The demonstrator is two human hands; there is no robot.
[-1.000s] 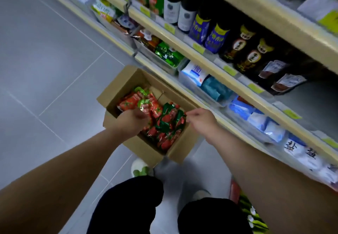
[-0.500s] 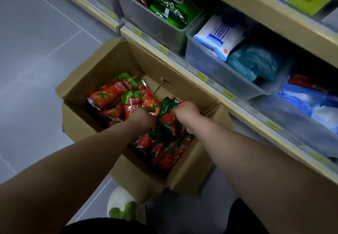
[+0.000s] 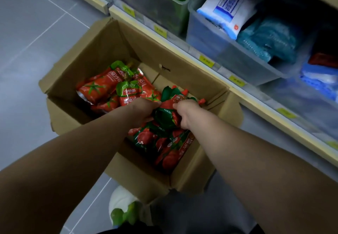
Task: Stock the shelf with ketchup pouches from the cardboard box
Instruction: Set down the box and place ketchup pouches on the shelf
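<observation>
Fingers (image 3: 180, 106) of both hands were closed on one ketchup pouch (image 3: 169, 112), spout (image 3: 184, 91) pointing far, inside the pouch-filled cardboard box (image 3: 102, 51).

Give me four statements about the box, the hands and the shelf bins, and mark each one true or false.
1. Both hands, left hand and right hand, are inside the cardboard box. True.
2. The box is empty. False: ketchup pouches lie in it.
3. The box sits on the shelf. False: it stands on the floor beside the shelf.
4. A clear bin on the shelf holds a white and blue packet. True.
</observation>
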